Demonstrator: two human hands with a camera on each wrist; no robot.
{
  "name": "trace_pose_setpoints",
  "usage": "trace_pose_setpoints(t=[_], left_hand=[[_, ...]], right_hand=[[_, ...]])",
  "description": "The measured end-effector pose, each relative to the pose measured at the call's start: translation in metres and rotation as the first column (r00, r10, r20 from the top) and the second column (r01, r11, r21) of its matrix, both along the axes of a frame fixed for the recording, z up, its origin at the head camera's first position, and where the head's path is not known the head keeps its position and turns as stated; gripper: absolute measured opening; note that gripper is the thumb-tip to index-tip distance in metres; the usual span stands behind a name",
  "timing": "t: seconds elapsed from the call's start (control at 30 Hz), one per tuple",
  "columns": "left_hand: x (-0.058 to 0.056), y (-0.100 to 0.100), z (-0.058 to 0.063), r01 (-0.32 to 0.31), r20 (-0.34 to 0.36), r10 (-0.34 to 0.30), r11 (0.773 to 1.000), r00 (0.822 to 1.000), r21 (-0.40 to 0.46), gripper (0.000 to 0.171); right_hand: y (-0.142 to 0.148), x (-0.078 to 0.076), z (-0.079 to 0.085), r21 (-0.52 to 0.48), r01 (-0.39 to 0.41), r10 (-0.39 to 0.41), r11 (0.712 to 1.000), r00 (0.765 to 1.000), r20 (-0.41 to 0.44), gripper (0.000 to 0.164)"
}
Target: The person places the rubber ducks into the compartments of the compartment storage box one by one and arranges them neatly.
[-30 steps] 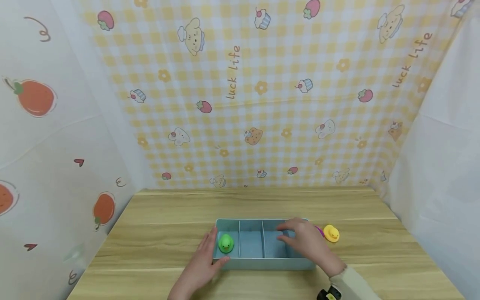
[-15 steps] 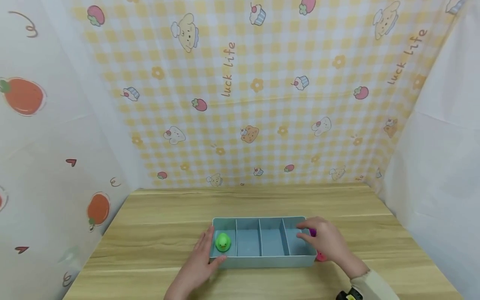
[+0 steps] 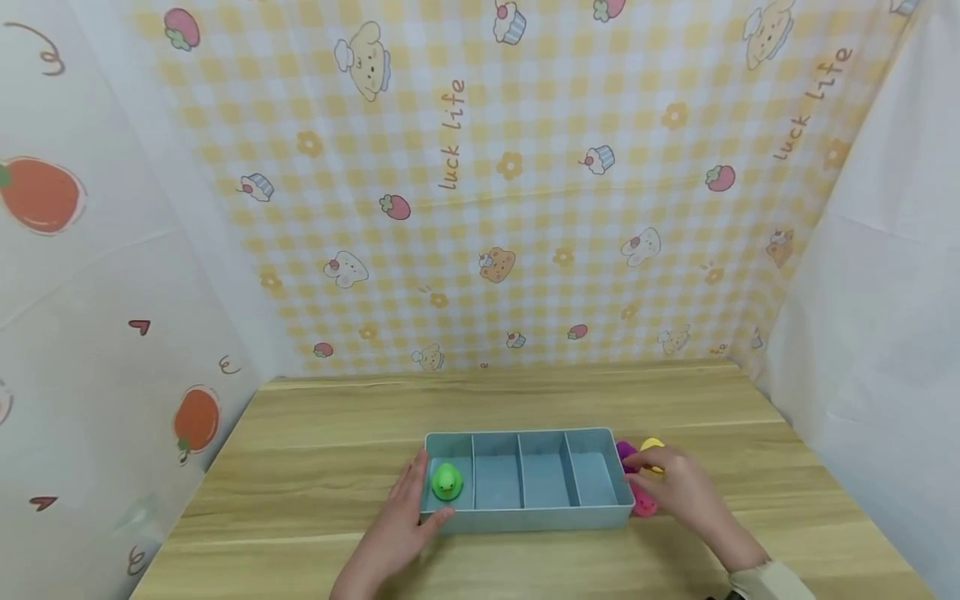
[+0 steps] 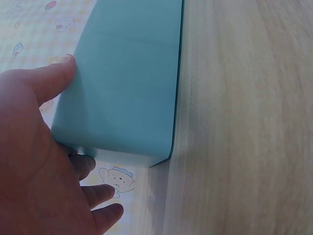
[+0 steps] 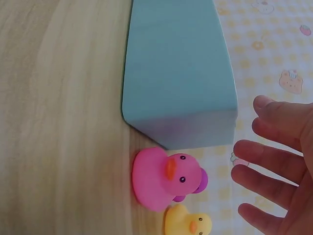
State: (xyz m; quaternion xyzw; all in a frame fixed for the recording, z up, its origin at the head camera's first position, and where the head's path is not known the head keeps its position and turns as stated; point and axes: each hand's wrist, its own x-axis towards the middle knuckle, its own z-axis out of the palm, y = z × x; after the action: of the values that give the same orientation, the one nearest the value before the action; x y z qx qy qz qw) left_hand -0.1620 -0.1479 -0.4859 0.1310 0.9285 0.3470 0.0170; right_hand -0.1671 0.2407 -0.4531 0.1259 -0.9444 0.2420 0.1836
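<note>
A light blue tray [image 3: 525, 522] with several compartments sits on the wooden table. A green duck [image 3: 447, 481] stands in its leftmost compartment. My left hand [image 3: 408, 508] rests against the tray's left end, thumb [image 4: 49, 83] on the front wall [image 4: 127, 83], fingers fairly straight along the end. Just right of the tray lie a pink duck [image 5: 164, 178], a purple duck [image 5: 203, 181] and a yellow duck [image 5: 188, 223]. My right hand [image 3: 675, 487] hovers over them with fingers [image 5: 274, 161] spread, holding nothing and touching none of them in the right wrist view.
The wooden table [image 3: 525, 400] is boxed in by a yellow checked cloth [image 3: 487, 208] at the back and white sheets on both sides. Bare wood stretches behind the tray and along its front edge.
My right hand has left the tray's right compartments and moved rightward, past the tray's end, to above the ducks. The left hand has stayed at the left end.
</note>
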Motion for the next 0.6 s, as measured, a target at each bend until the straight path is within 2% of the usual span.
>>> trace_pose_setpoints(t=[0.2,0.43,0.6], left_hand=[[0.000,0.000,0.000,-0.002,-0.006,0.002,1.000,1.000,-0.001,0.088],[-0.001,-0.001,-0.001,0.005,0.017,-0.005,1.000,1.000,0.011,0.088],[-0.001,-0.001,-0.002,0.007,0.029,-0.007,1.000,1.000,0.016,0.089]], right_hand=[[0.008,0.007,-0.006,-0.049,0.023,-0.019,0.999,0.996,0.089,0.020],[0.014,0.013,-0.013,-0.073,0.087,-0.075,0.993,0.985,0.154,0.027],[0.017,0.017,-0.020,-0.078,0.098,-0.081,0.992,0.977,0.197,0.035]])
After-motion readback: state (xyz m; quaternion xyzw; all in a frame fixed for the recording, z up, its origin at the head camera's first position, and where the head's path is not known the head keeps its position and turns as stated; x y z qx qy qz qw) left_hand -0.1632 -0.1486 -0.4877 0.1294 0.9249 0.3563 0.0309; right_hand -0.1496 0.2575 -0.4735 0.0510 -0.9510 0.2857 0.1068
